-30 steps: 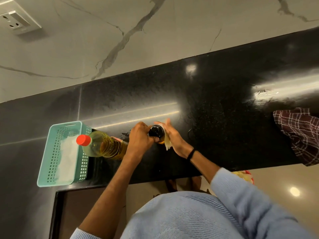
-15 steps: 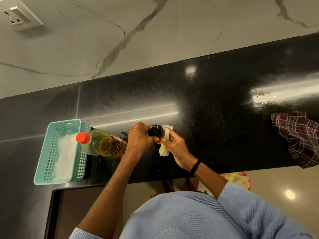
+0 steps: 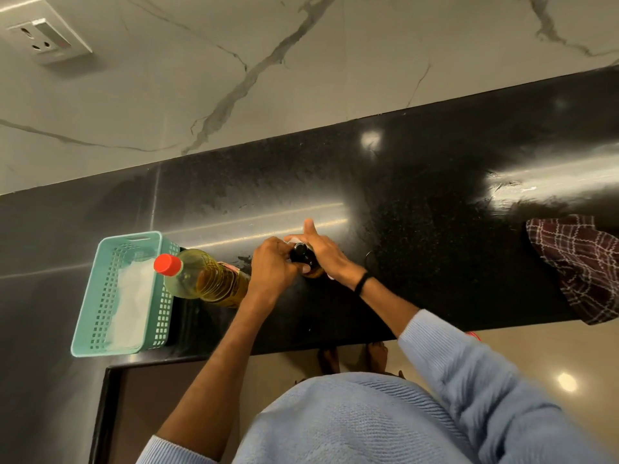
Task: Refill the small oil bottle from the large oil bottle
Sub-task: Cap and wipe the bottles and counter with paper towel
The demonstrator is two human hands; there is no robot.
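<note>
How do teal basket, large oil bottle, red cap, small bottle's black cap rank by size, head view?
1. teal basket
2. large oil bottle
3. red cap and black cap: about alike, the black one partly covered, so unranked.

The black speckled stone table [image 3: 435, 262] runs far to either side of the left grip [image 3: 271, 264] and the right grip [image 3: 330, 254], its polish catching a lamp glare [image 3: 370, 140] beyond them. Behind rises a pale marble wall [image 3: 301, 45] with grey veins. A socket plate [image 3: 48, 40] sits on it, far up and left of the left grip. Far right of the right grip lies a dark red checked cloth [image 3: 582, 262]. Nearer than the grips, the glossy beige floor [image 3: 536, 356] shows a round light spot [image 3: 566, 382].
</note>
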